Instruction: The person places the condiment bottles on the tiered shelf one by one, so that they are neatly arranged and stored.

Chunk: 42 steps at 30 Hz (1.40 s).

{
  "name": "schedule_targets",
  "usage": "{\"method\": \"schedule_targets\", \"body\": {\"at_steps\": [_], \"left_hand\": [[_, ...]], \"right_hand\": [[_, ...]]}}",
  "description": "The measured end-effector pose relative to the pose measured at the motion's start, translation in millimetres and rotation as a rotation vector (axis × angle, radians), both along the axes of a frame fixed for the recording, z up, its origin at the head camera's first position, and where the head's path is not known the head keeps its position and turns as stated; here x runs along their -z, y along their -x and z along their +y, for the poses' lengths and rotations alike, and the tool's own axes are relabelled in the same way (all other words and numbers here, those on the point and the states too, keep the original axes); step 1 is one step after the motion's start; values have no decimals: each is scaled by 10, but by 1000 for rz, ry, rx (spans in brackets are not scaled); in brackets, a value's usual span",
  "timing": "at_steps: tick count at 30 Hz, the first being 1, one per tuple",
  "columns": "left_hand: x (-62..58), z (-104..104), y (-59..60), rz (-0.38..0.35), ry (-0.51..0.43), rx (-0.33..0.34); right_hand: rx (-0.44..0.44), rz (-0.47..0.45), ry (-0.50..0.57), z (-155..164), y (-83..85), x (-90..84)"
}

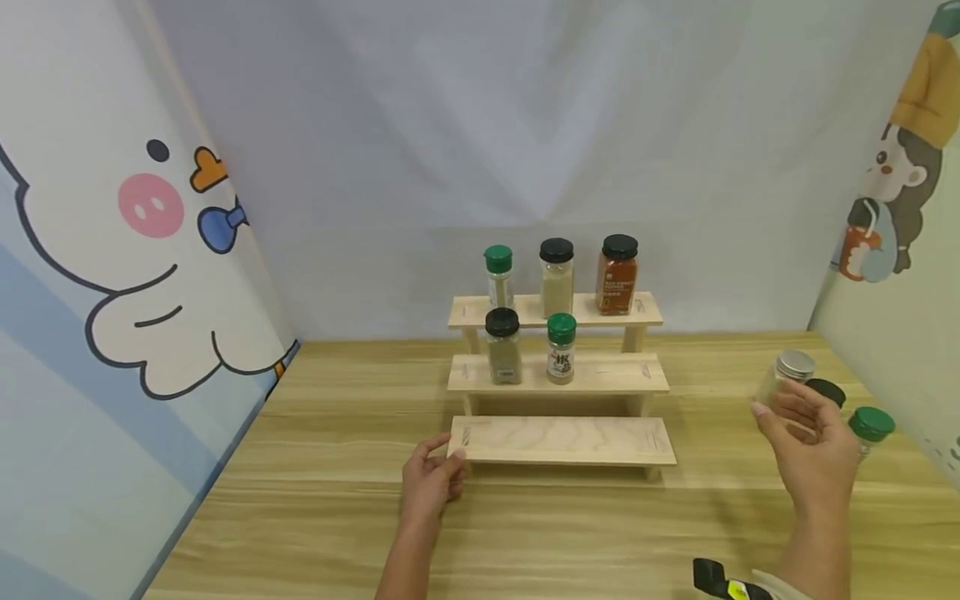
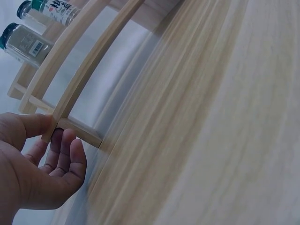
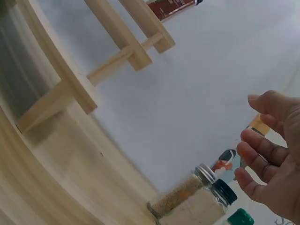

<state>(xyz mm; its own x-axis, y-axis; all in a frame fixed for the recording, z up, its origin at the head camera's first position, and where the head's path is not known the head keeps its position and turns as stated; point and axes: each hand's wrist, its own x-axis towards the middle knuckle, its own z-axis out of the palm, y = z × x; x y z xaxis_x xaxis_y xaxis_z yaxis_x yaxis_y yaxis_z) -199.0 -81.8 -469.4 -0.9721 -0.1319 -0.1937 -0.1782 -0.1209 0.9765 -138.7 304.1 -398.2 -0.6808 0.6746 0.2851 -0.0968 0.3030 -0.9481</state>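
A three-tier wooden rack point(image 1: 562, 439) stands on the table. Its lowest tier has nothing on it. My left hand point(image 1: 431, 479) pinches that tier's left end between thumb and fingers, as the left wrist view point(image 2: 51, 164) also shows. Over at the right, my right hand point(image 1: 813, 442) hovers by a group of spice jars, fingers loosely bent and holding nothing. The group has a silver-capped jar point(image 3: 180, 194), a black-capped jar point(image 3: 199, 206) and a green-capped jar point(image 1: 872, 425). In the head view the hand partly hides them.
On the top tier stand a green-capped jar point(image 1: 498, 279), a black-capped jar of pale powder point(image 1: 557, 279) and a red pepper jar point(image 1: 617, 279). The middle tier carries a black-capped jar point(image 1: 504, 350) and a small green-capped jar point(image 1: 561, 354). Printed curtains border the table.
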Motion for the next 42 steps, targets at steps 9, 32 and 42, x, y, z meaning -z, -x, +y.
{"method": "schedule_targets", "body": {"at_steps": [9,32,42], "left_hand": [[13,-10,2,-9,5,-9],[5,-38,-3,3,10,38],[-24,-34,-17,0,17,42]], "right_hand": [[180,57,-2,267,-48,163],[372,33,331,658,154,479],[374,176,495,792,189,546]]}}
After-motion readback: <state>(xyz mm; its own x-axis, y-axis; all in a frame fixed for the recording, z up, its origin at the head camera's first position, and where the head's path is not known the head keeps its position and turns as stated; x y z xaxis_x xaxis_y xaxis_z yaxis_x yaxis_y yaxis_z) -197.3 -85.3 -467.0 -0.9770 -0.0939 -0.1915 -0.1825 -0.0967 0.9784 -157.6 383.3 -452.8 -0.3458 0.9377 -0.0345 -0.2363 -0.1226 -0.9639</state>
